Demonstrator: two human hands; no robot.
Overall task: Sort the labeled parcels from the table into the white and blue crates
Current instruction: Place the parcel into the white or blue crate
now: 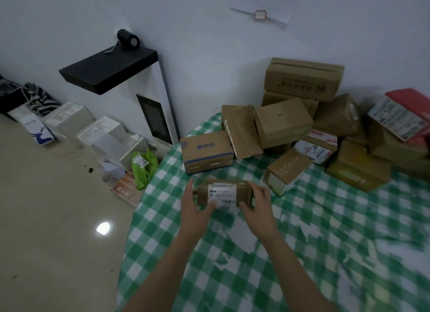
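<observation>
**boxwatcher:** ok so where's the parcel at in this one?

**tapegun_22:** The small brown parcel [223, 193] is between both hands, over the near-left part of the counter [302, 242], the one with the green and white check cloth. The white label [222, 194] faces up. The left hand [194, 207] holds the left end, with its fingers up along the side and the thumb at the front edge. The right hand [258, 202] has its fingers curled over the right end.

**boxwatcher:** lifted or still sitting on the cloth?

**tapegun_22:** Honestly can't tell. It's blurry and there's a dark patch under it, so it might be just off the cloth.

**boxwatcher:** and the rest?

**tapegun_22:** A box with blue print [207, 151] sits just behind the parcel, not touching it. Behind and to the right, a pile of cardboard boxes [302, 116] is stacked against the wall, several with labels. A green bag [143, 167] lies on the floor [58, 218] by the counter's left edge.
</observation>
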